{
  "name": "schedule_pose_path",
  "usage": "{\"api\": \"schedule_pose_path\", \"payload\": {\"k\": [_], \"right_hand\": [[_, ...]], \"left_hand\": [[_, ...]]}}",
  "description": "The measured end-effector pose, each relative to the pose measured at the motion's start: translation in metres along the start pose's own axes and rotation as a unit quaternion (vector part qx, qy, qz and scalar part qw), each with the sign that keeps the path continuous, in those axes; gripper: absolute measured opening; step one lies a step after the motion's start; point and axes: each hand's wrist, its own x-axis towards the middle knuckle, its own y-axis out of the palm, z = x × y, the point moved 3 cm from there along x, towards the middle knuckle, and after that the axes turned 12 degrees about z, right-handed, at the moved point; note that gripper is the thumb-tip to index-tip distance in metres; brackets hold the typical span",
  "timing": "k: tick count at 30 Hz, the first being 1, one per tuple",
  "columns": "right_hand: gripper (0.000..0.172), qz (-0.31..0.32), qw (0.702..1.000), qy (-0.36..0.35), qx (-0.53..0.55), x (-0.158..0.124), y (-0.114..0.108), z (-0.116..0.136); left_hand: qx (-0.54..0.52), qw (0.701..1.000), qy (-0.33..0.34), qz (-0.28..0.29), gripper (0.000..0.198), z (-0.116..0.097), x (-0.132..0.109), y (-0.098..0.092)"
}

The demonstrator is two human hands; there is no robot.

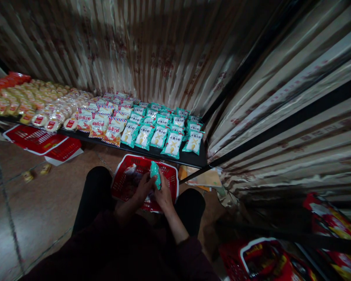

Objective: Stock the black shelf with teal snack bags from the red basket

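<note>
A teal snack packet (155, 171) is held upright between my two hands, above a red plastic basket (117, 177) on the floor between my knees. My left hand (145, 188) is closed against the packet's lower left side. My right hand (163, 191) wraps its right side, thumb and fingers pressed to it. Inside the basket lie white and red packets (130, 170), partly hidden by my hands. Just beyond the basket, rows of matching teal and white packets (173, 143) stand leaning on a black shelf (190, 159).
Left along the shelf are red-and-white snack packets (99, 124) and wrapped round yellowish snacks (26, 101). Red baskets (41, 138) lie under the shelf. Two small packets (28, 176) are on the floor. A black metal bar (269, 134) crosses at right, above a filled red basket (257, 246).
</note>
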Motion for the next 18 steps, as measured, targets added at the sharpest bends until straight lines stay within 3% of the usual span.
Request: {"api": "schedule_pose_path", "payload": {"k": [4, 9, 13, 18], "right_hand": [[0.058, 0.01, 0.997, -0.041, -0.068, -0.002, 0.009, 0.004], [0.046, 0.017, 0.999, -0.034, -0.001, -0.004, 0.007, 0.006], [0.04, -0.016, 0.999, 0.004, 0.044, 0.0, -0.003, 0.0], [0.048, 0.007, 0.994, 0.068, 0.091, 0.003, -0.002, -0.018]], "left_hand": [[-0.054, 0.999, -0.005, 0.002, 0.055, 0.0, 0.003, -0.005], [-0.133, 0.988, -0.072, -0.025, 0.039, -0.001, 0.008, -0.016], [-0.221, 0.962, -0.162, -0.002, 0.03, -0.003, 0.006, -0.016], [-0.244, 0.95, -0.194, 0.012, 0.026, -0.007, 0.006, -0.014]]}}
